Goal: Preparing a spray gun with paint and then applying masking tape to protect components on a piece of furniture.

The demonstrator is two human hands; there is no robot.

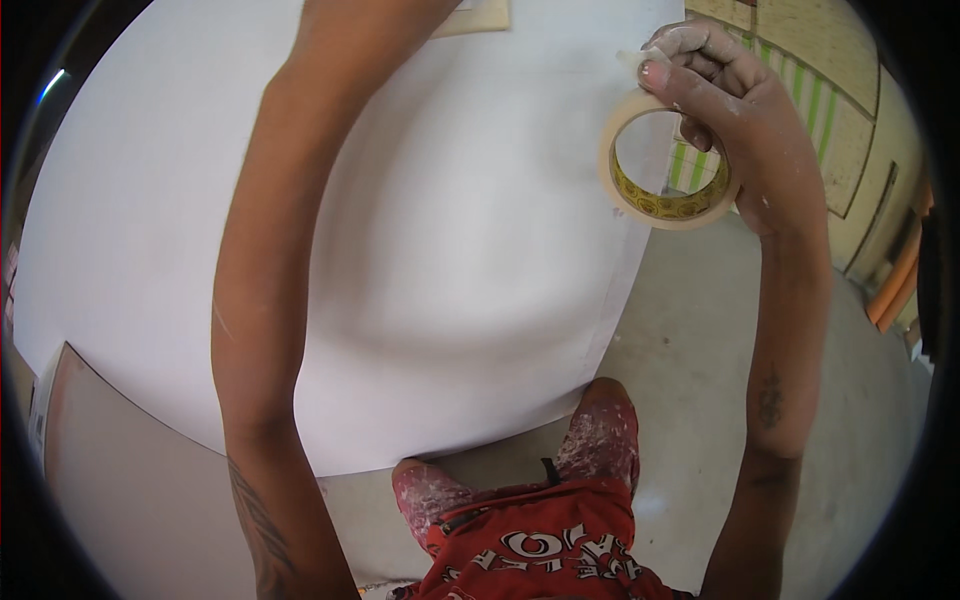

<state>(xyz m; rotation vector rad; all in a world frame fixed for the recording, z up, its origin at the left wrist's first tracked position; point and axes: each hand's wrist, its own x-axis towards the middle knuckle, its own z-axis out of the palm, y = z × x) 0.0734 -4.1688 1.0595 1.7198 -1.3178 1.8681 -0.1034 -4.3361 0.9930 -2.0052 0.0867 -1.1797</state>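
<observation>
My right hand [735, 95] is closed on a roll of masking tape [612, 175] at the upper right. Thumb and forefinger pinch a short loose end of the tape, and another finger reaches through the ring. The roll's inner core is yellow with a dark printed pattern. White smears cover the fingers. My left arm stretches forward over a large white panel [480, 240], and only the wrist and the edge of my left hand [375, 30] show at the top border; its fingers are out of the picture.
A cream-coloured flat piece [485, 17] lies on the panel at the far edge. Beyond my right hand are a green-and-white striped cloth [815, 105] and pale boards [845, 50]. A grey floor [690, 330] lies to the right. Another panel [120, 440] is at the lower left.
</observation>
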